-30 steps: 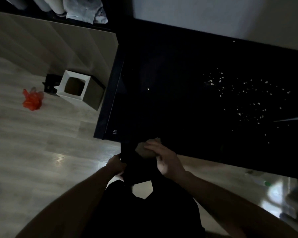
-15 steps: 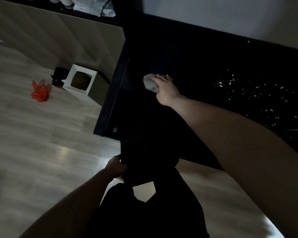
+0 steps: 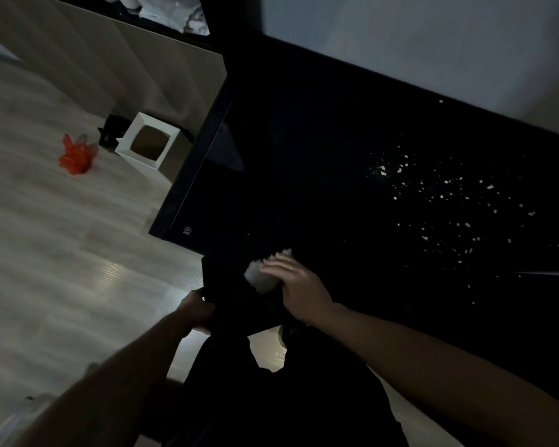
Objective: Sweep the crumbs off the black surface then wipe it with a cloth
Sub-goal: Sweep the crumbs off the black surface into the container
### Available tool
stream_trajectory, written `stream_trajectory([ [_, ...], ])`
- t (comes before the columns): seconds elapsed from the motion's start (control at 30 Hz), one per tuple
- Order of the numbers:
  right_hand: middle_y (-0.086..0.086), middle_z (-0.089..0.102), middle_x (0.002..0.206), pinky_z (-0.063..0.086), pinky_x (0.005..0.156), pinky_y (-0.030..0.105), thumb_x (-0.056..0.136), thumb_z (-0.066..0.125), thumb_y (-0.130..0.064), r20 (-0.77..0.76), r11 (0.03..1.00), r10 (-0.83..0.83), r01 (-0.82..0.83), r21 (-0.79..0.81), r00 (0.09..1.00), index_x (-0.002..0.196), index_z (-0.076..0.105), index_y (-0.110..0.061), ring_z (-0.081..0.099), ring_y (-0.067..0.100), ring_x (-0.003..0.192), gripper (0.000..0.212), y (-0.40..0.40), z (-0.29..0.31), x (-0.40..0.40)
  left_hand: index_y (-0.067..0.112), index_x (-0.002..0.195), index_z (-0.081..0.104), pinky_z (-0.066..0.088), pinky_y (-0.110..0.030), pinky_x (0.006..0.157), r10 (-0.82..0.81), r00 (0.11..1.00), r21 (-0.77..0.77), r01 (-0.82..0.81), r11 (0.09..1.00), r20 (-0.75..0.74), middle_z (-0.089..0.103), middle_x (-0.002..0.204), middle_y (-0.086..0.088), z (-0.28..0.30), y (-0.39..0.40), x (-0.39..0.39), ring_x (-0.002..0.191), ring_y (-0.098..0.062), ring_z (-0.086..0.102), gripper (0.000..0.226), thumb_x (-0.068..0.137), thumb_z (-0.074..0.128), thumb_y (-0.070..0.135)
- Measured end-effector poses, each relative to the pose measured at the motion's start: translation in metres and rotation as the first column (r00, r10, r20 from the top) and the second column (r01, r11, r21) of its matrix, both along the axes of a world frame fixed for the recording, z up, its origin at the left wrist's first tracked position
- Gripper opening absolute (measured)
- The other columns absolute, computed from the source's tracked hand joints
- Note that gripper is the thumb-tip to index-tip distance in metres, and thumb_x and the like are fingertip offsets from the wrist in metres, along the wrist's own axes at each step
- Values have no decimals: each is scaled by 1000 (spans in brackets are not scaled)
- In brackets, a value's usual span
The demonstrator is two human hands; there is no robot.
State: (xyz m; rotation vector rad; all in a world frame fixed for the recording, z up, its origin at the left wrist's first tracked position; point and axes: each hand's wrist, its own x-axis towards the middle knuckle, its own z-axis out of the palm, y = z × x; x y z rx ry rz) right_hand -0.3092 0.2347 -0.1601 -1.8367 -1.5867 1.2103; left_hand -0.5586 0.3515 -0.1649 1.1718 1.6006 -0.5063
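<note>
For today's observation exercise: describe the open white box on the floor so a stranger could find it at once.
Start at the black surface and go to its far left corner, where the wood floor meets the beige panelled wall. The white box stands there, open at the top with a brown inside. Beside it lie a crumpled red bag and a small black object; the box alone is white and square.

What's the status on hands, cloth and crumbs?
Right hand flat on the pale cloth at the black surface near edge. Left hand grips a dark object below that edge. Crumbs still scattered to the right. Nothing in between.
</note>
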Motion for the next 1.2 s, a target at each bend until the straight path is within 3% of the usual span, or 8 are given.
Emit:
stream_trajectory([
  [0.13,-7,58,147,40,117,31,96,46,-1,-158,973,-228,220,-64,961,142,58,-30,50,12,139,56,-37,28,2,16,137,59,62,-37,68,29,999,-7,-29,1000,14,74,103,-12,3,-16,10,85,-30,75,56,81,57,10],
  [0.27,-5,67,133,48,110,31,101,52,-6,-145,812,-581,582,-35,801,140,61,-19,61,8,125,42,-55,45,33,19,135,60,64,-40,70,14,999,-14,-14,1000,29,74,101,-9,-1,-28,18,83,-29,75,60,75,57,15],
  [0.43,2,66,137,49,111,39,100,53,-10,25,639,-767,761,108,641,141,60,-16,61,17,127,42,-62,43,109,22,134,62,63,-44,83,-78,996,-11,79,997,46,75,101,-8,-7,-33,23,90,-27,73,64,71,56,14],
  [0.57,13,48,154,34,121,39,100,49,-7,286,653,-747,743,147,600,147,53,-15,43,28,145,48,-64,29,172,22,130,64,62,-42,85,-169,983,7,168,986,74,74,101,-7,-5,-40,32,93,-28,72,58,73,58,17],
  [0.73,15,35,162,15,125,55,98,46,-15,526,756,-567,654,26,634,156,38,-17,30,43,146,59,-37,-7,193,19,134,63,53,-34,84,-301,951,68,296,953,76,71,103,-6,-9,-40,38,103,-29,69,47,88,59,11],
  [0.83,18,34,162,15,124,58,92,42,-23,545,791,-536,609,58,644,154,40,-11,29,49,145,63,-28,-15,149,19,133,63,54,-32,78,-313,946,63,308,949,85,73,105,-7,-13,-39,35,97,-27,70,47,87,59,12],
  [1.03,7,35,165,17,127,50,95,42,-12,318,908,-420,396,139,850,154,44,-16,22,35,155,59,-54,-19,14,22,133,63,58,-38,86,-317,943,55,312,948,104,74,107,-9,-12,-33,35,98,-28,71,50,83,59,18],
  [1.2,-7,41,161,22,127,34,100,43,2,30,897,-441,441,1,897,151,49,-26,25,9,153,58,-74,2,-37,19,138,60,48,-31,78,-341,935,54,337,940,93,72,116,-12,-2,-37,46,100,-27,67,50,89,58,12],
])
